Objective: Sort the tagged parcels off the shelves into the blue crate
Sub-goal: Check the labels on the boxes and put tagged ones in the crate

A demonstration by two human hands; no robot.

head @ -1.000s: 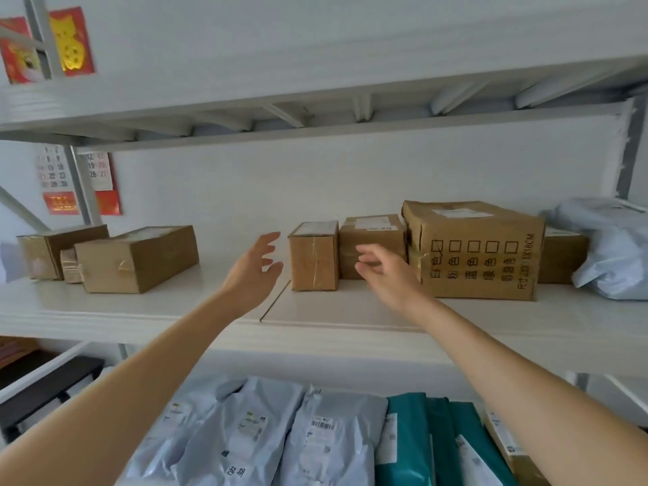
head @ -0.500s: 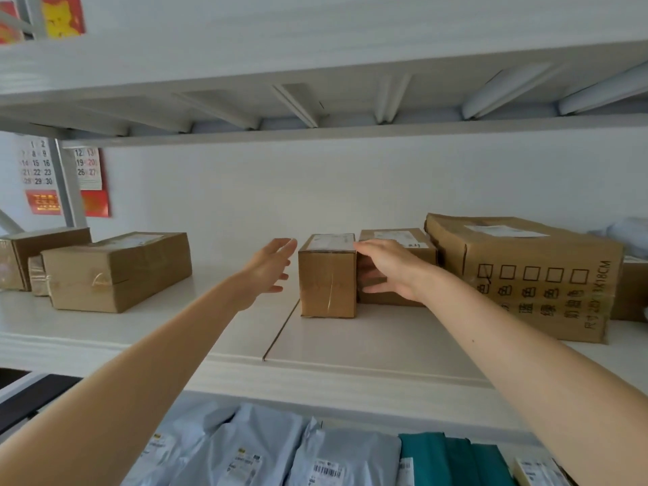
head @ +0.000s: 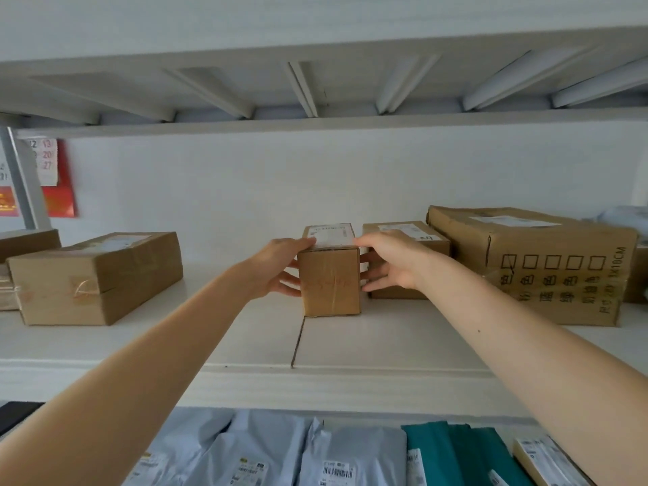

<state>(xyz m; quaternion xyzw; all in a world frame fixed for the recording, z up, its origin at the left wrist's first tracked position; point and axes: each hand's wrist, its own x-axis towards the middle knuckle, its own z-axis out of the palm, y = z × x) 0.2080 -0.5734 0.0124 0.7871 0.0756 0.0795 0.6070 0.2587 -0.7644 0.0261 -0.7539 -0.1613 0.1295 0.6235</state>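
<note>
Half a second ago the left hand (head: 277, 268) hung open just left of the small parcel (head: 329, 280), not touching it, and the right hand (head: 389, 264) lay at the parcel's top right corner; now both hands clasp it from either side. The left grip has its thumb on the labelled top edge and its fingers spread down the left face; the right grip mirrors it, thumb at the top right corner, fingers pushed into the narrow gap beside the neighbouring parcel (head: 420, 236); both arms reach forward and slightly up, nearly straight. The small parcel stands upright on the middle shelf (head: 368, 349), its base on the board, right at the seam between two shelf panels. To its right the neighbouring parcel sits just beside it, and the large printed carton (head: 554, 271) stands beyond that; to its left the board lies bare as far as the long taped carton (head: 98, 275); in front, bare board runs to the shelf's front edge. On the shelf below lie grey mailers (head: 350, 454) and teal mailers (head: 456, 454).
</note>
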